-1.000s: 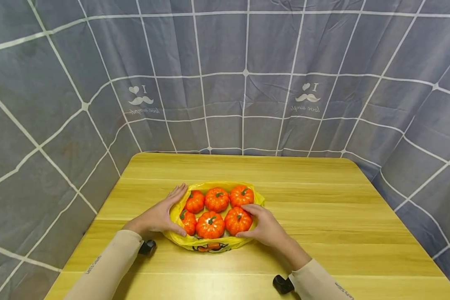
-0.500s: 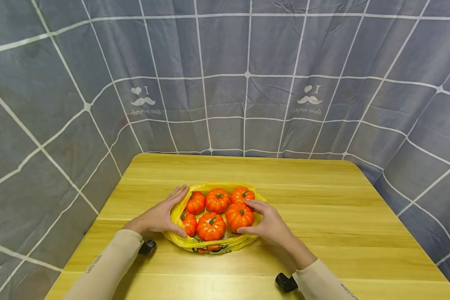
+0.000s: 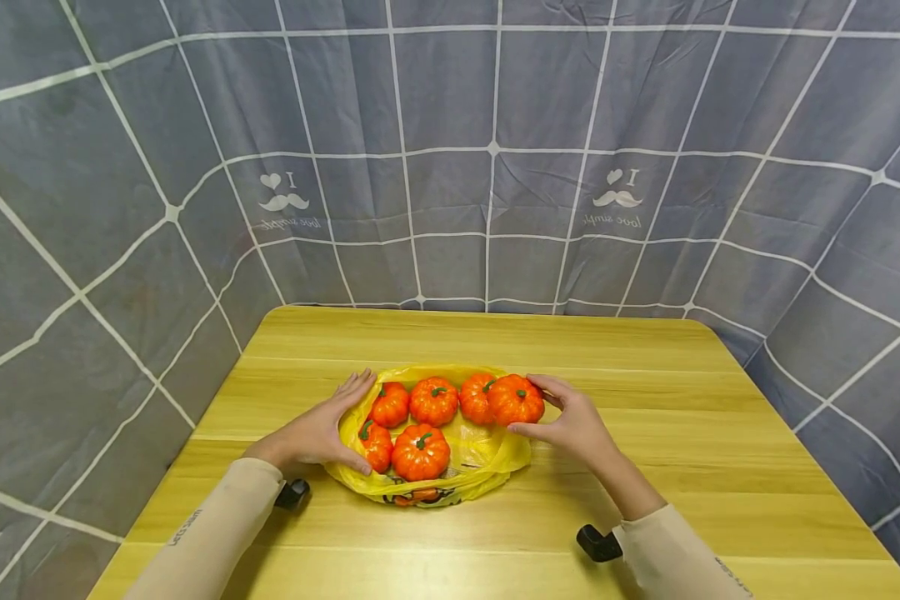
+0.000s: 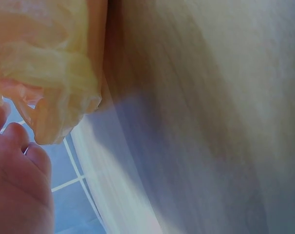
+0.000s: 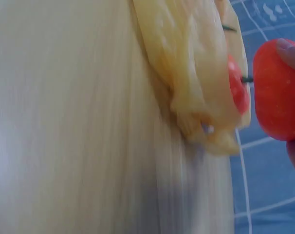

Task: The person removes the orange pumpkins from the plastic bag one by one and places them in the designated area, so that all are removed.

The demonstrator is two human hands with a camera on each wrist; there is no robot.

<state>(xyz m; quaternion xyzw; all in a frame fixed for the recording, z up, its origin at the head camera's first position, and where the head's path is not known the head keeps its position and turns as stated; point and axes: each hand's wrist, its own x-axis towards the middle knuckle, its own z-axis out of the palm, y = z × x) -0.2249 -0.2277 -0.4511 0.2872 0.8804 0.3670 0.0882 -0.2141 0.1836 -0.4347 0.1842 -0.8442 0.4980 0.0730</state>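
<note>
A yellow plastic bag (image 3: 487,454) lies with its mouth spread wide on the table. In it are several small orange pumpkins (image 3: 421,452) with green stems. My right hand (image 3: 576,425) grips one pumpkin (image 3: 516,400) between thumb and fingers, raised over the bag's right rim; the right wrist view shows this pumpkin (image 5: 278,92) apart from the bag (image 5: 186,58). My left hand (image 3: 311,429) rests along the bag's left side, thumb and fingers spread, thumb at the front rim. The left wrist view shows its fingers beside the crumpled plastic (image 4: 55,83).
The wooden table (image 3: 645,475) extends around the bag, widest to the right. A grey curtain with white grid lines (image 3: 450,192) hangs behind and along both sides. A black wrist device (image 3: 598,543) sits under the right sleeve, another (image 3: 292,495) by the left.
My right hand has lifted the front right pumpkin out of its place and moved it right and away from me, over the bag's edge. My left hand stays where it was.
</note>
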